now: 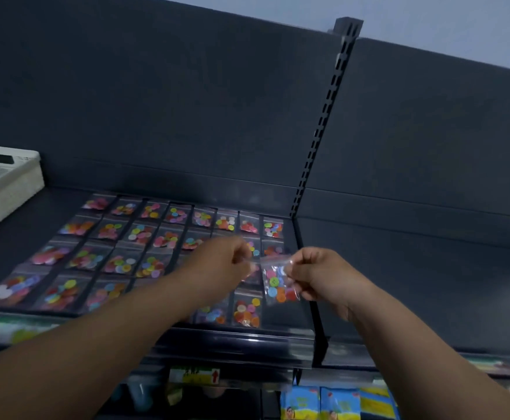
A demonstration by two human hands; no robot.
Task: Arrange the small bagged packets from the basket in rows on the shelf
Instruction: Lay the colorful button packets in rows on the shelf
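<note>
Our arms (66, 359) reach in, right hand (323, 277) fingers clamped on the right edge of the button packet (279, 280), long axis upright over the shelf (14, 247), left hand (220, 262) fingers curled just left of it, grip we cannot tell; the open end of the front row (108, 294) lies directly below the packet.

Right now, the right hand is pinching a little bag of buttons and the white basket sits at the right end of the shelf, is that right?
Not quite. The head view shows the white basket at the left end of the shelf, not the right end. The rest holds: the right hand pinches a little bag of buttons.
</note>
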